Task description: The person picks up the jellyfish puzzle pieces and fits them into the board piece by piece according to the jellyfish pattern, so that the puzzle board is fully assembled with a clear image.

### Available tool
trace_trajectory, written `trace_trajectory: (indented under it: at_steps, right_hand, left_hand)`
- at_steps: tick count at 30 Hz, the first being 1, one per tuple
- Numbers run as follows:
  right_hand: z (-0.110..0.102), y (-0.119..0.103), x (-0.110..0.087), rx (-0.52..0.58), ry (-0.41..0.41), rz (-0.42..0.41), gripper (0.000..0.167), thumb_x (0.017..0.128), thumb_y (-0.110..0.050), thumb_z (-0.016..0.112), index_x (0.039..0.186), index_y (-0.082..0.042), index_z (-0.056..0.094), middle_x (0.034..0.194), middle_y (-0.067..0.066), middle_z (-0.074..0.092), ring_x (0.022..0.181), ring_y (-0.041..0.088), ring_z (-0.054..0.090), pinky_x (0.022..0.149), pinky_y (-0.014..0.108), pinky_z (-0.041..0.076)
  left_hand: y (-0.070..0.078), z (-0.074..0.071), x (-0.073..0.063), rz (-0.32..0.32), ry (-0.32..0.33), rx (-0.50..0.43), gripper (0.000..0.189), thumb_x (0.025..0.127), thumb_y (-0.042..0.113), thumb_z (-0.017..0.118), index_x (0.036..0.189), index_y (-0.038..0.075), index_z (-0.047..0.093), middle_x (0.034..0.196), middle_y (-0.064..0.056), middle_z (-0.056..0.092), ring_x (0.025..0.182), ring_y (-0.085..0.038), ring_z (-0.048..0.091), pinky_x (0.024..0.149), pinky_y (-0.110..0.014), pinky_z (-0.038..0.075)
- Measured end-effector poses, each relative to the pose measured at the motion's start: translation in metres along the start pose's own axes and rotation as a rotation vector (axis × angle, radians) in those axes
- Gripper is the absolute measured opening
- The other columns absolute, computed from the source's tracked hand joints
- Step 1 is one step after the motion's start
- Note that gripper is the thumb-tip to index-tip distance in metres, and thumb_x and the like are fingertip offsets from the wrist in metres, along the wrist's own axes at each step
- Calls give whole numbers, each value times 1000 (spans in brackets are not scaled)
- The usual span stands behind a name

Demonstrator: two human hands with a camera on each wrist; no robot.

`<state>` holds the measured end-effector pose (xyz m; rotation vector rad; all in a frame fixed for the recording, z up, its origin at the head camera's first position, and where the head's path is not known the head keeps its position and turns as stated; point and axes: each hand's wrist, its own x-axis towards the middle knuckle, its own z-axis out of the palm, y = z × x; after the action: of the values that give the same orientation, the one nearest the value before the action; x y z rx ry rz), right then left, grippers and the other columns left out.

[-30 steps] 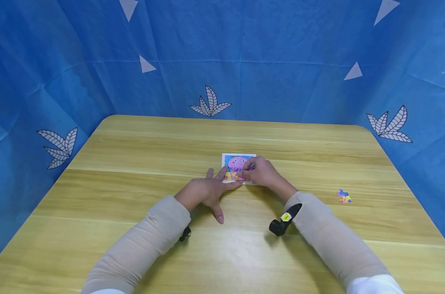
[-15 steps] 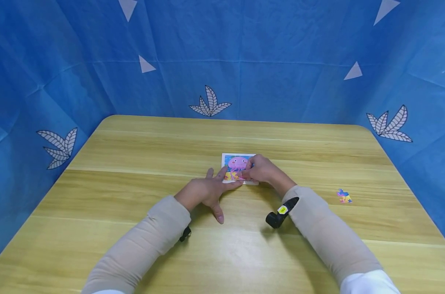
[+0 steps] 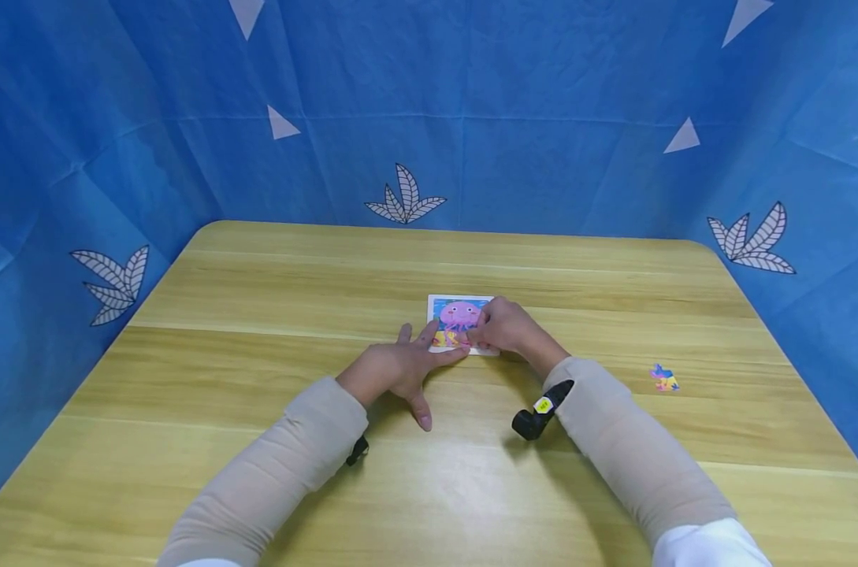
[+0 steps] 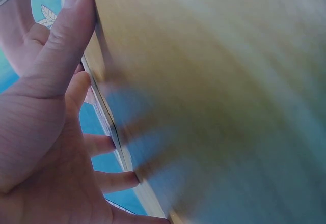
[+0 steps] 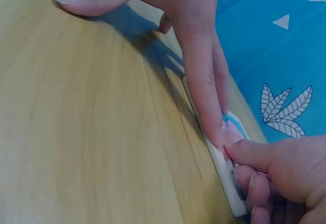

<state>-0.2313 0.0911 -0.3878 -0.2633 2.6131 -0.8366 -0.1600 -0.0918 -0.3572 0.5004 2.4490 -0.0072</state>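
A small jigsaw puzzle (image 3: 460,313) with a pink jellyfish picture lies in a white frame mid-table. My left hand (image 3: 406,368) has its fingers spread, with two fingertips on the puzzle's left and near edges and the thumb out on the table. At the lower right of the picture, my right hand (image 3: 508,327) pinches a puzzle piece between thumb and curled fingers, which hide most of it. The right wrist view shows the right thumb (image 5: 252,154) right by the left index fingertip, low over the white frame (image 5: 224,178).
A loose blue, pink and yellow puzzle piece (image 3: 664,378) lies on the wooden table (image 3: 429,488), right of my right forearm. Behind the table hangs a blue cloth (image 3: 542,157) with white leaf and triangle prints. A black wrist camera (image 3: 542,411) juts from the right sleeve.
My right hand and forearm have shifted slightly left and away from me over the puzzle's lower right corner. The left hand keeps its place.
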Motion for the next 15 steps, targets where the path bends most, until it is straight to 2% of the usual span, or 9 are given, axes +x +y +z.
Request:
trace_trajectory:
  at_steps: [11,15]
  right_hand:
    - [1,7,-8,-24,69,-75,33,83,-33,71,66,-10,55,62,0,53,56,14,47,50,25,36]
    - [-2,10,-11,-29,64,-55,36,84,-36,70,64,-10,54,56,-1,52,54,14,47,51,25,36]
  left_hand:
    - [-1,2,0,8,7,9,118,55,60,80,144,56,2,158,-3,-17,143,-43,-3,97,-62,36]
    - [0,1,0,13,13,18,119,55,60,80,144,55,0,158,-3,-17,143,-43,-3,96,-61,37]
